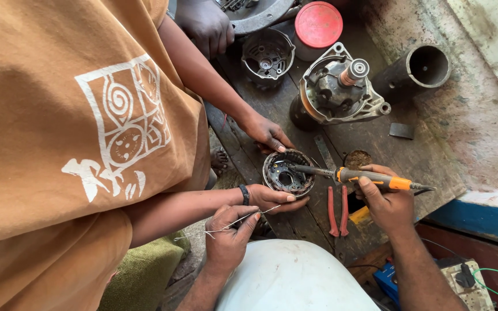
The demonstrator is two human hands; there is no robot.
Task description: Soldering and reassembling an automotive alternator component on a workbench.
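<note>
My right hand (pixel 388 206) grips a soldering iron (pixel 370 178) with an orange and grey handle. Its tip reaches left into a round metal alternator part (pixel 288 173) on the wooden bench. My left hand (pixel 229 231) pinches a thin strand of solder wire (pixel 243 219) that points toward the same part. A person in an orange shirt steadies the round part with one hand (pixel 269 133) on its upper rim and the other (pixel 273 198) under its lower rim.
An alternator housing (pixel 341 86) with its shaft up stands behind, next to a dark pipe (pixel 425 66), a red-lidded can (pixel 318 24) and an empty end cover (pixel 267 56). Red-handled pliers (pixel 337 210) and a small round tin (pixel 357 158) lie close to my right hand. Another hand (pixel 206 23) rests at the top.
</note>
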